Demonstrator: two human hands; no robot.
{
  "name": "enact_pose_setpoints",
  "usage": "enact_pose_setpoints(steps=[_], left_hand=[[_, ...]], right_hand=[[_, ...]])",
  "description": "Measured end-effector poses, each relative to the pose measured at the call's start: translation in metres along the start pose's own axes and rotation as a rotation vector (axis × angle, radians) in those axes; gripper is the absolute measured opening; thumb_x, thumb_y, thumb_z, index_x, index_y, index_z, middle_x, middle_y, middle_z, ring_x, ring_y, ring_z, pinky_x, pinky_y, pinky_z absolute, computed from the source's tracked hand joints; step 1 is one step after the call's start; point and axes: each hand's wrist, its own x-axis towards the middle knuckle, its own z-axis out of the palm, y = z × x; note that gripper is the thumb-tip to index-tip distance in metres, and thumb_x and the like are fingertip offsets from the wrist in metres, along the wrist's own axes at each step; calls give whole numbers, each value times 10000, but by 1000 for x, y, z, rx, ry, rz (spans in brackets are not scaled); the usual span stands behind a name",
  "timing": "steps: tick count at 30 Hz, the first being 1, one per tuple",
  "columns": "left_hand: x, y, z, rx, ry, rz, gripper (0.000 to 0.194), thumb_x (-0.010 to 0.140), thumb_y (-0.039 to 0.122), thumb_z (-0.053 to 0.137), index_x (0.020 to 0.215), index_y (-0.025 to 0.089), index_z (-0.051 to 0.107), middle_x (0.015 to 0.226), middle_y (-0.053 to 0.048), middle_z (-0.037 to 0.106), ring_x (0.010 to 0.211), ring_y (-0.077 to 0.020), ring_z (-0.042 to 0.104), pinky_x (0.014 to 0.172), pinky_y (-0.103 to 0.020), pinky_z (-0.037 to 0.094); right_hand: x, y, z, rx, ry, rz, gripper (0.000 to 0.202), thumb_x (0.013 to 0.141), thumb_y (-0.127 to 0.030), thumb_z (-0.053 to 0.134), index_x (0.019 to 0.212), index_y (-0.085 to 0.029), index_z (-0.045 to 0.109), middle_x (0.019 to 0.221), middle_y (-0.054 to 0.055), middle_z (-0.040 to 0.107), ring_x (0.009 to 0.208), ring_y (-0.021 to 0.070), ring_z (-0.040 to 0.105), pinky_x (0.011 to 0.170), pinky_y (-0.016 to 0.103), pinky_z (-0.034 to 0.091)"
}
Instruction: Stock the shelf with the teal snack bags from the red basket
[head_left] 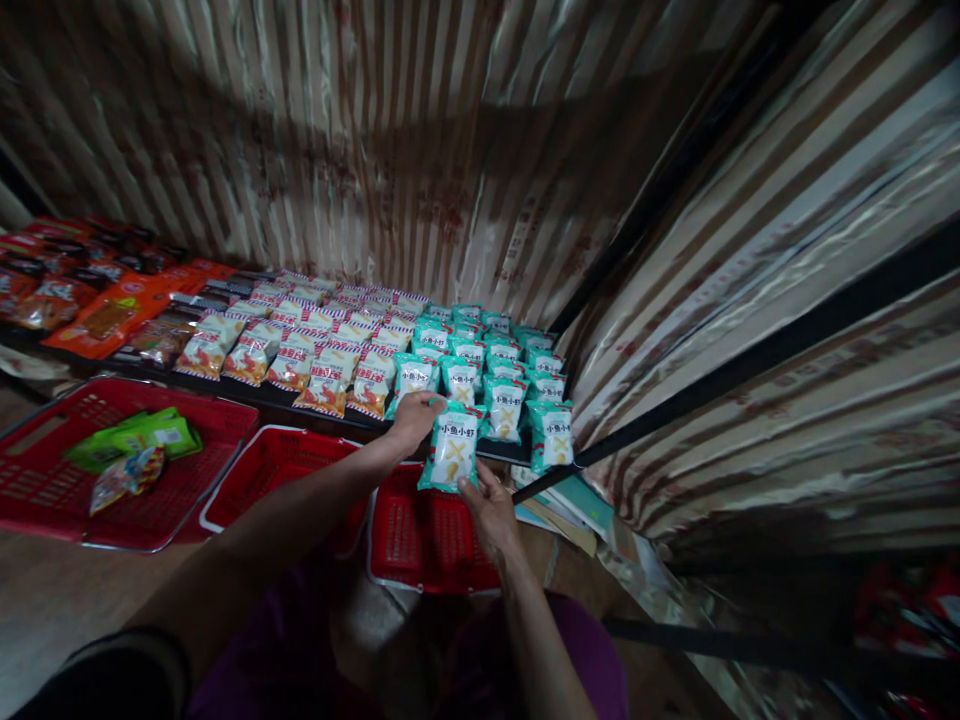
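Observation:
A teal and white snack bag (455, 447) is held upright between both hands, just in front of the shelf edge. My left hand (414, 418) pinches its upper left corner. At the bag's lower right corner, my right hand (491, 505) grips with thumb and fingers. Rows of matching teal bags (504, 408) stand on the shelf right behind it. White and orange snack bags (327, 378) fill the part of the shelf to the left. Below the held bag is a red basket (431, 582) with nothing visible inside.
Another red basket (277, 440) stands left of it, and a larger one (225, 408) holds green packets (142, 438). Orange packages (105, 312) lie on the shelf's far left. A dark diagonal bar (720, 375) crosses at right, before striped curtains (390, 130). Papers (574, 505) lie below.

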Motion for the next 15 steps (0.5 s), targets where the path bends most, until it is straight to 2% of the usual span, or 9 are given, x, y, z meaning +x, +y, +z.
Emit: enact_pose_setpoints(steps=[4,7,11,13,15], left_hand=[[1,-10,4,37,47,31,148,718,230,566,780,134,660,663,12,609,625,-112,525,612,-219,403],[1,-8,-2,95,3,65,146,708,230,571,767,139,668,641,22,596,613,-112,516,599,-216,394],[-4,-1,-10,190,-97,126,128,674,248,619,729,157,690,606,34,590,612,-121,521,593,-216,389],[-9,0,-11,220,-140,144,134,672,261,628,725,157,693,594,36,589,602,-122,522,586,-217,391],[-15,-1,-10,225,-172,147,149,690,270,618,739,150,692,595,32,590,589,-119,521,578,-218,398]], right_hand=[[-2,7,-5,28,47,9,630,618,-353,792,1207,-240,598,1120,53,692,955,208,663,902,393,505],[-1,3,-11,24,97,-4,600,647,-400,770,1205,-265,592,1156,55,677,1011,208,652,926,390,498],[12,-19,-13,18,158,-87,523,695,-467,721,1167,-275,607,1152,40,682,1084,194,624,963,355,474],[21,-30,-9,8,133,-56,523,665,-469,743,1128,-252,634,1081,39,711,1015,199,654,898,340,505],[30,-38,-2,-6,118,-27,488,611,-472,772,1011,-206,688,937,43,743,871,210,686,769,327,539]])
